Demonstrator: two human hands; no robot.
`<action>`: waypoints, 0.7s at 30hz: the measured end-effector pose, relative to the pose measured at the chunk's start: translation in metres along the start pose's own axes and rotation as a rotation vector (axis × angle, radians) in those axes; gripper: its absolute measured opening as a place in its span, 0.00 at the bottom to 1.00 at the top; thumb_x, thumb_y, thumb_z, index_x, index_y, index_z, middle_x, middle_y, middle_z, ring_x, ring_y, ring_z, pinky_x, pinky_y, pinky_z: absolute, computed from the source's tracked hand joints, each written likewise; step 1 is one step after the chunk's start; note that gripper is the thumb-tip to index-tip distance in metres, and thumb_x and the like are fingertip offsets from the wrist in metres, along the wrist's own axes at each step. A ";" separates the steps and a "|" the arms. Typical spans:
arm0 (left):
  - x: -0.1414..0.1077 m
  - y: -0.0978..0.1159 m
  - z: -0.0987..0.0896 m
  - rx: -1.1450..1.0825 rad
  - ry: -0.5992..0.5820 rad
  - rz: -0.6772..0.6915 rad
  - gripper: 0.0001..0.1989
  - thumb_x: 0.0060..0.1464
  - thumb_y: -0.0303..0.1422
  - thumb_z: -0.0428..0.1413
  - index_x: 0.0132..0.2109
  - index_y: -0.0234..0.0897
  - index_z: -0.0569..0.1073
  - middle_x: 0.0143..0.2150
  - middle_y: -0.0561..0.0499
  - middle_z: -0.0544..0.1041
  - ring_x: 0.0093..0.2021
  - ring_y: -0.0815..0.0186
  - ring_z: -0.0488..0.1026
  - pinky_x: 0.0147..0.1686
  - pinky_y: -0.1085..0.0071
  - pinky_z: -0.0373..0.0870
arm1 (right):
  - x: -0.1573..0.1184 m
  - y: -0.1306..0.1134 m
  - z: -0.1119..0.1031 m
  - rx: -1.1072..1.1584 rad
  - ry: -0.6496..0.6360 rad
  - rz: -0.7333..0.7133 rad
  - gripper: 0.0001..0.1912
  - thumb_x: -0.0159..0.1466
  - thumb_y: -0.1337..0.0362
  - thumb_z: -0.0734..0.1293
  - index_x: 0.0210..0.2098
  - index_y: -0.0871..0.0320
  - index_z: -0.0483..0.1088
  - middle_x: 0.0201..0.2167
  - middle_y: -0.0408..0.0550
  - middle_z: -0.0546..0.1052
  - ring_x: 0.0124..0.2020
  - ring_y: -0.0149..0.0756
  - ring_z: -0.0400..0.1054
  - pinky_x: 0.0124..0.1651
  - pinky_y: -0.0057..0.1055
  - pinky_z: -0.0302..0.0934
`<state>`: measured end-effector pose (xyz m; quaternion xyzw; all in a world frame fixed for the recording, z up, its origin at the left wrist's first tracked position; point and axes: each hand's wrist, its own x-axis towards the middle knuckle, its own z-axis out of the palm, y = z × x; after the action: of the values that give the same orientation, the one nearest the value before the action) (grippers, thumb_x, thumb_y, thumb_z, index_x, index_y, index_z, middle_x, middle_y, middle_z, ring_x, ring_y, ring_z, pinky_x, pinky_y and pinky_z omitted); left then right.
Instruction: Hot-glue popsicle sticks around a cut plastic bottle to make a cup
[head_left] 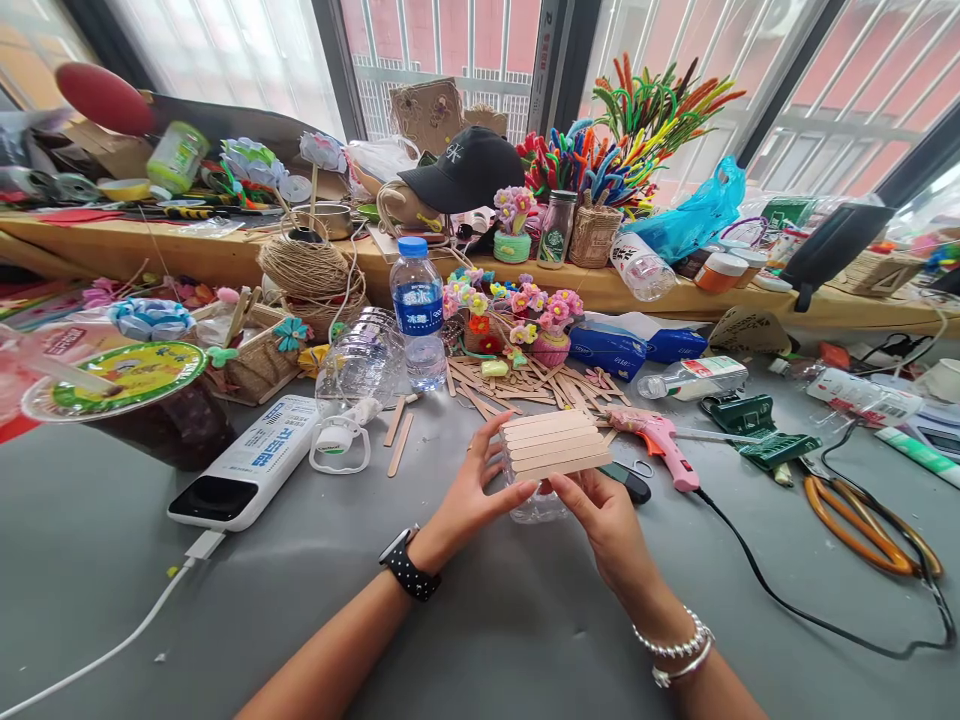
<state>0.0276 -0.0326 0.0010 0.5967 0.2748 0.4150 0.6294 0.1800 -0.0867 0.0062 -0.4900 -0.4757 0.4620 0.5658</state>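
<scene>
Centre of frame: left hand (480, 480) and right hand (600, 515) both grip small panel of wooden sticks (555, 445), fingers pinching opposite edges, likely to keep sticks aligned flat. Panel held just above clear plastic piece (534, 505) on grey table (480, 620), apparently pressed against it.

Right of hands: pink glue gun (660, 440), cord trailing toward lower right. Behind: loose stick pile (525, 385), water bottle (418, 310). Left: white power bank (247, 460). Right edge: orange scissors (862, 525). Nothing blocks hands.

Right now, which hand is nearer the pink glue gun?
Right. The right hand sits just left of the pink glue gun; the left hand is farther left, beyond the stick panel both hold.
</scene>
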 end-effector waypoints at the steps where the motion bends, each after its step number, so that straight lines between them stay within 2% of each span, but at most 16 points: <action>1: 0.000 0.000 0.000 0.002 0.003 0.006 0.34 0.47 0.36 0.59 0.58 0.47 0.52 0.60 0.46 0.56 0.59 0.54 0.56 0.56 0.57 0.55 | 0.000 0.000 0.001 0.007 -0.006 0.001 0.09 0.56 0.57 0.65 0.32 0.56 0.72 0.30 0.44 0.75 0.35 0.34 0.68 0.41 0.31 0.59; 7: 0.000 -0.003 0.000 0.025 0.024 0.038 0.33 0.46 0.37 0.59 0.57 0.47 0.53 0.59 0.46 0.58 0.56 0.54 0.60 0.54 0.58 0.57 | -0.001 -0.001 0.001 0.008 -0.022 -0.002 0.10 0.57 0.57 0.64 0.30 0.57 0.72 0.26 0.43 0.74 0.32 0.32 0.67 0.38 0.28 0.59; 21: -0.001 -0.004 0.000 0.084 0.040 0.153 0.32 0.47 0.36 0.58 0.57 0.47 0.53 0.59 0.48 0.57 0.57 0.56 0.58 0.55 0.61 0.56 | -0.003 -0.005 0.005 -0.005 -0.017 0.015 0.12 0.56 0.56 0.64 0.32 0.57 0.73 0.25 0.43 0.75 0.29 0.32 0.67 0.37 0.30 0.60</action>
<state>0.0280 -0.0329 -0.0027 0.6334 0.2583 0.4619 0.5646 0.1752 -0.0896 0.0117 -0.4912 -0.4779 0.4693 0.5569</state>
